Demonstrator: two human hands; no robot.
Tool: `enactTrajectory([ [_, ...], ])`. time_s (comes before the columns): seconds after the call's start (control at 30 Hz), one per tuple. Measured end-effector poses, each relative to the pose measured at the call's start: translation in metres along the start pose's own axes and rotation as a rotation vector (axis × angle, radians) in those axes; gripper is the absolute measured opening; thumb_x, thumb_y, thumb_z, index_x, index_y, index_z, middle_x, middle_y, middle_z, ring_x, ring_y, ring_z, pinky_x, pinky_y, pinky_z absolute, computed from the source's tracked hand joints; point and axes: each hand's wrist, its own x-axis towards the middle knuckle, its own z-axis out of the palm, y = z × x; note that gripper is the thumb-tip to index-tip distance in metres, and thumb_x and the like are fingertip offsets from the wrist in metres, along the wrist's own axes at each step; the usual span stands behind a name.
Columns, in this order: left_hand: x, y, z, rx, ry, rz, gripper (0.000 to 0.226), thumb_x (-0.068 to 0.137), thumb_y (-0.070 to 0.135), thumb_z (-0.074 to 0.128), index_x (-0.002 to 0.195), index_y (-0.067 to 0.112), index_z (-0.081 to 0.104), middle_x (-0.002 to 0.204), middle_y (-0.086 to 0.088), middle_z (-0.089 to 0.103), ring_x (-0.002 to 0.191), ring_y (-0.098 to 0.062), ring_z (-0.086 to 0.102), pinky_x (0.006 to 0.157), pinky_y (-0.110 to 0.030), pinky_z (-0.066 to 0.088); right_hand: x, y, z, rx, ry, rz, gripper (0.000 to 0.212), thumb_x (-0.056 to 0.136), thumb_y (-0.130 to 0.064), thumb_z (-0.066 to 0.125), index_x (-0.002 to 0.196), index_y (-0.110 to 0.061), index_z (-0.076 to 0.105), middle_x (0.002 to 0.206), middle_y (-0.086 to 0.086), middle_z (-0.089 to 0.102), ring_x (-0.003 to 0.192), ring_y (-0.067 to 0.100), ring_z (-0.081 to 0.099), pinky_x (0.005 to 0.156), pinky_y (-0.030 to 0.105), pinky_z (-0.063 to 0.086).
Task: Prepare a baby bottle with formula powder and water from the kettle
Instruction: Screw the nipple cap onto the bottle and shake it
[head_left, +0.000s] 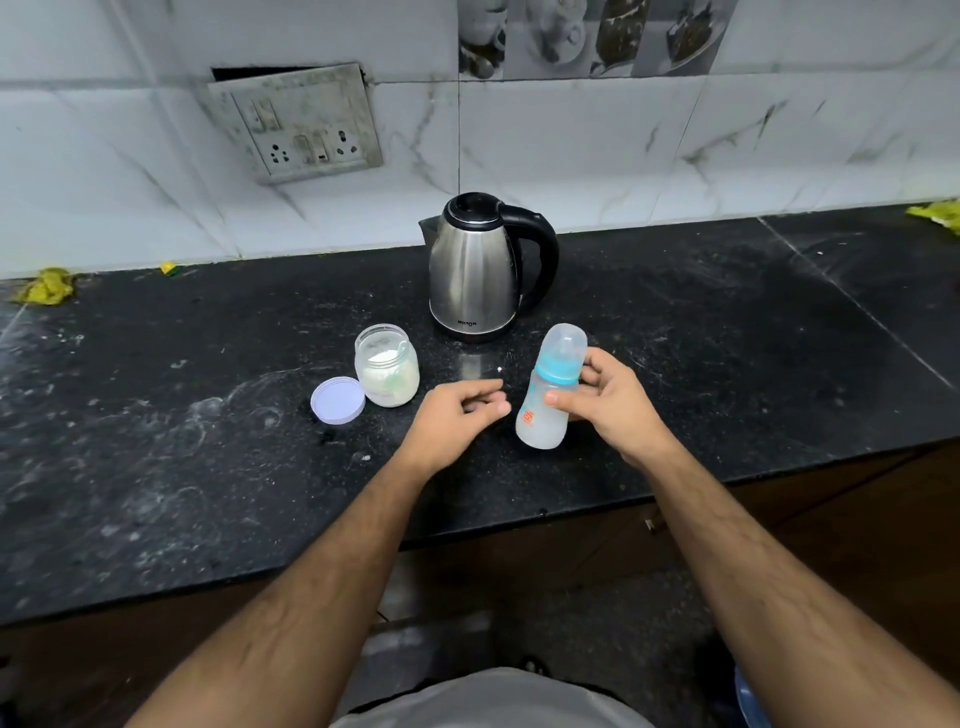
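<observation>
Head view: our right hand (608, 400) grips capped bottle (550, 395), left hand (457, 415) loosely curled, empty. Looks mixed; next probably shake, formula jar (387, 371) left open.

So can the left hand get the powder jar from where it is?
Probably yes. The left hand hangs empty just right of the open powder jar, with only bare counter between them. The lid lies off to the jar's far side.

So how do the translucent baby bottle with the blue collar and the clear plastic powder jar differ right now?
The translucent baby bottle with the blue collar is closed, tall and slim, tilted, gripped by the right hand. The clear plastic powder jar is open, short and wide, upright on the black counter, its lilac lid lying alongside. Both are see-through with whitish contents.
</observation>
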Motion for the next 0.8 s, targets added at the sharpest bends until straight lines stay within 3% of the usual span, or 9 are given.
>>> enactTrajectory([
  [0.1,0.009,0.015,0.000,0.009,-0.082,0.057,0.050,0.084,0.016,0.076,0.132,0.014,0.062,0.115,0.004,0.072,0.091,-0.002,0.066,0.096,-0.019,0.050,0.002,-0.001,0.004,-0.036,0.003,-0.006,0.050,0.076,0.001,0.080,0.118,-0.018,0.060,0.117,0.010,0.069,0.097,0.024,0.074,0.085,0.043,0.060],
  [0.17,0.013,0.017,0.000,0.015,-0.127,0.086,0.047,0.084,0.013,0.076,0.129,0.019,0.064,0.107,0.009,0.074,0.082,-0.001,0.066,0.094,-0.020,0.051,0.004,-0.001,0.007,-0.031,-0.008,-0.014,0.054,0.076,0.000,0.080,0.123,-0.014,0.059,0.119,0.009,0.069,0.099,0.025,0.073,0.086,0.044,0.059],
  [0.3,0.019,0.015,0.001,0.045,-0.091,0.113,0.045,0.082,0.009,0.076,0.125,0.020,0.068,0.099,0.010,0.074,0.064,0.003,0.056,0.083,-0.019,0.053,0.011,0.000,0.011,-0.026,-0.038,-0.016,0.055,0.078,0.002,0.078,0.128,-0.011,0.058,0.118,0.009,0.070,0.101,0.024,0.073,0.089,0.040,0.058],
  [0.4,0.028,0.009,0.002,0.071,-0.054,0.096,0.045,0.080,0.012,0.078,0.122,0.025,0.070,0.104,0.008,0.075,0.073,-0.007,0.062,0.090,-0.030,0.056,0.022,0.004,0.008,-0.048,-0.090,-0.005,0.053,0.081,0.007,0.073,0.128,-0.014,0.058,0.120,0.010,0.069,0.104,0.021,0.071,0.093,0.035,0.056],
  [0.5,0.036,0.007,0.007,0.071,-0.010,0.069,0.045,0.079,0.011,0.078,0.121,0.024,0.070,0.099,0.009,0.076,0.081,-0.022,0.070,0.092,-0.029,0.055,0.038,0.012,0.001,-0.111,-0.127,0.007,0.059,0.082,0.013,0.067,0.133,-0.013,0.053,0.125,0.011,0.065,0.110,0.020,0.068,0.097,0.036,0.054],
  [0.67,0.055,0.008,0.019,0.056,0.048,0.028,0.039,0.076,0.009,0.079,0.111,0.026,0.072,0.085,0.011,0.076,0.086,-0.008,0.073,0.092,-0.024,0.053,0.068,0.017,-0.011,-0.199,-0.176,0.004,0.060,0.080,0.015,0.068,0.130,-0.014,0.055,0.125,0.006,0.066,0.112,0.014,0.066,0.098,0.033,0.053],
  [0.8,0.084,0.010,0.028,0.078,0.112,0.010,0.037,0.074,0.009,0.079,0.107,0.024,0.074,0.091,0.012,0.076,0.085,0.001,0.071,0.090,-0.022,0.054,0.100,0.021,-0.025,-0.266,-0.182,-0.006,0.059,0.078,0.012,0.072,0.127,-0.016,0.056,0.123,0.003,0.067,0.111,0.012,0.066,0.099,0.032,0.052],
])
